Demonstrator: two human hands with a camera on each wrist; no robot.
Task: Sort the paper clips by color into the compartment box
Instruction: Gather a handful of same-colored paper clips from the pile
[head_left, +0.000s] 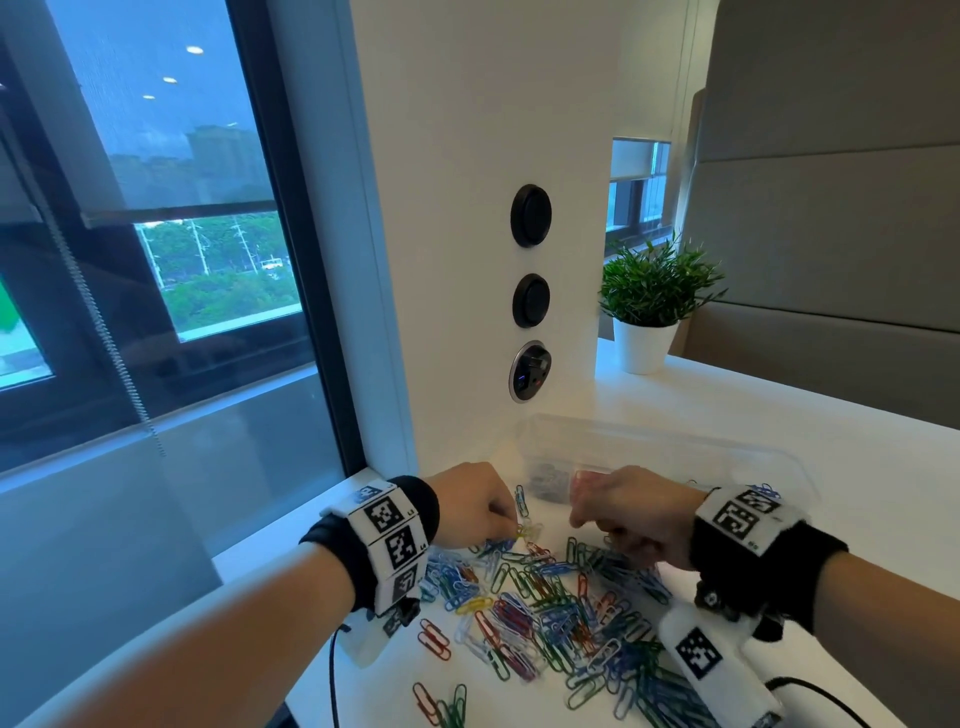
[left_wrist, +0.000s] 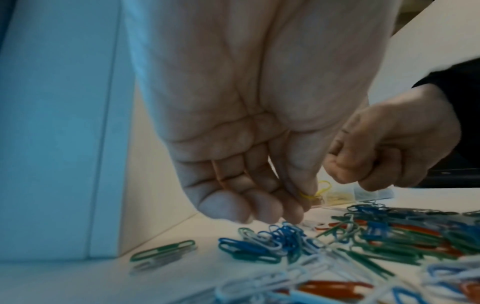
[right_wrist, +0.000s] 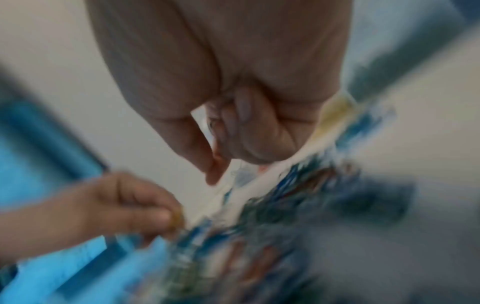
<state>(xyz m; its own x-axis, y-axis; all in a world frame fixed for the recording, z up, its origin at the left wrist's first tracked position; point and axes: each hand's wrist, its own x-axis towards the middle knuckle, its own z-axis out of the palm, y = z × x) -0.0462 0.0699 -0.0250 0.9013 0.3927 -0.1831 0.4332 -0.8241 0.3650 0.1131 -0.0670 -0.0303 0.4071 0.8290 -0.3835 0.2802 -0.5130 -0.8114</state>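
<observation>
The left hand (left_wrist: 233, 127) pinches a yellow clip (left_wrist: 315, 193) just above the pile (head_left: 550, 608) on the tabletop (head_left: 779, 415); the clear box (head_left: 670, 452) sits at twelve o'clock of the pile. The right hand (head_left: 628, 512), at three o'clock of the left, is curled, but whether its grip holds a clip cannot be told. Judged from here, the left should lift clear of tangled neighbours, then release over the yellow compartment, low enough not to bounce.

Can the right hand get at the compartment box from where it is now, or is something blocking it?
Probably yes. The right hand hovers over the clip pile at the near edge of the clear compartment box, whose top looks open. Nothing stands between; the left hand is off to the side.
</observation>
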